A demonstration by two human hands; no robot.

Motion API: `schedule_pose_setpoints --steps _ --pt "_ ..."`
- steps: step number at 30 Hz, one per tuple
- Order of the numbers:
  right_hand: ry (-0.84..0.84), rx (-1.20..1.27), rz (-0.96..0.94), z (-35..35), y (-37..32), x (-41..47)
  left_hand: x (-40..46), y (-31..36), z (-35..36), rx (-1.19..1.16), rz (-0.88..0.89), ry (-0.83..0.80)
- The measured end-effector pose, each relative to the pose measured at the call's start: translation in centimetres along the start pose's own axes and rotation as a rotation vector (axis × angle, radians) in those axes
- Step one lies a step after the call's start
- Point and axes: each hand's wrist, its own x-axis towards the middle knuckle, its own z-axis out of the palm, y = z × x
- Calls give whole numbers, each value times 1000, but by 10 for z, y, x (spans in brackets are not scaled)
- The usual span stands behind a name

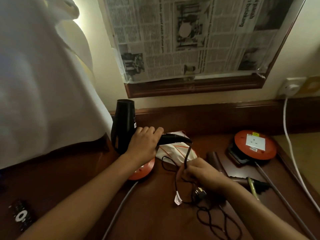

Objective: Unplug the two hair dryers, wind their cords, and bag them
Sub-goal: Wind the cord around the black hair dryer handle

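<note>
A black hair dryer [123, 125] is held above the wooden desk, nozzle up, with my left hand [142, 144] gripping its handle. Its black cord [187, 152] drops from the handle end to my right hand [201, 172], which pinches it. The rest of the cord lies in loose loops [213, 220] on the desk, with the plug [200, 194] and a white tag [178, 200] below my right hand. A white bag with orange drawstrings [174, 151] lies behind the hands. A second dryer is not clearly visible.
An orange extension reel [254, 144] with a white socket sits at the right, another orange reel [143, 170] under my left wrist. Grey cables [119, 208] cross the desk. A remote [21, 215] lies at the left. A white wall plug [291, 88] and cord are far right.
</note>
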Motion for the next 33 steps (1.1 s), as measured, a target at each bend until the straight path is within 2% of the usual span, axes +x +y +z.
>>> schedule_pose_setpoints --steps 4,8,12,15,20,23,25,30,33 --pt "135 -414 -80 -8 -4 -10 3 2 -4 -5 -17 12" --pt "376 -611 -64 -25 -11 -9 7 5 -8 -27 -17 46" --pt "763 -412 -306 -29 -9 -12 14 15 -18 -97 -16 97" --pt "827 -259 -430 -29 -11 -19 18 24 -31 -139 -27 110" --pt "765 44 -375 -46 -17 -29 21 37 -45 -186 -81 54" --pt "593 481 -320 -52 -21 -41 21 45 -47 -191 -85 32" --pt "451 686 -272 -58 -19 -47 21 51 -47 -186 -93 16" --pt "88 825 -228 -64 -7 -52 20 65 -47 -183 -114 -56" --pt "-53 819 -213 -61 1 -55 18 73 -51 -210 -107 -65"
